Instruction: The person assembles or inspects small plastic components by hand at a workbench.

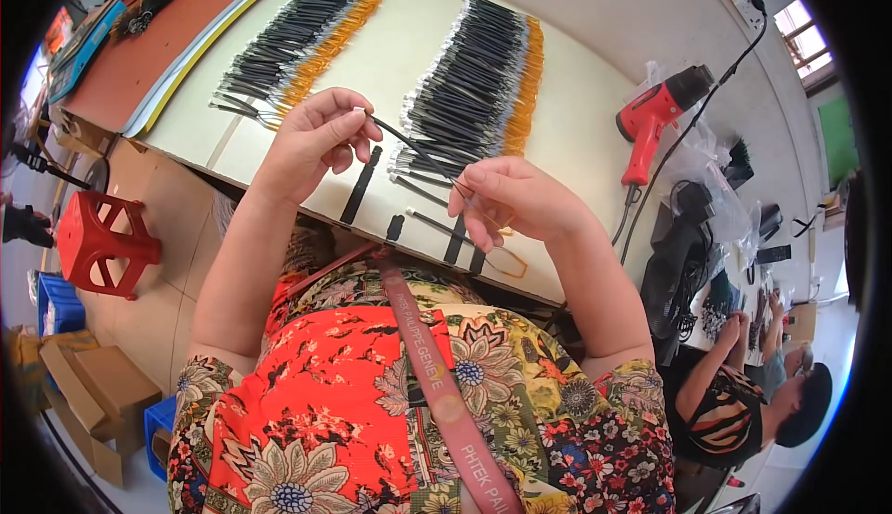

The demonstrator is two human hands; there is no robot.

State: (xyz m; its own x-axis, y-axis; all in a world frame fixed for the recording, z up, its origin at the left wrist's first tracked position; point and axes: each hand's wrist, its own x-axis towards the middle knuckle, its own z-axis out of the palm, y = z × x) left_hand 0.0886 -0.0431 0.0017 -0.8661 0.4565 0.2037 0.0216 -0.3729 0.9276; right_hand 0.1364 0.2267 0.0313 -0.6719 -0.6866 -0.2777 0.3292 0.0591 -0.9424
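Observation:
A thin cable in a black sleeve [405, 142] stretches between my two hands above the table's near edge. My left hand [321, 138] is closed, pinching its white connector end between thumb and fingertips. The other end, with thin wires and a yellow tip, sits in the closed fingers of my right hand [520, 200]. Just beyond my hands lies a dense row of similar black cables [469, 72] with white connectors and yellow wire ends. A second such row [311, 35] lies to the far left. One loose cable [435, 223] rests beside my right hand.
Black strips [362, 184] are fixed along the near part of the pale table [576, 133]. On the right rests a red heat gun [650, 119] with its cord, near plastic bags and a black bag [683, 263]. A red stool [102, 240] stands left; another person [743, 393] works at right.

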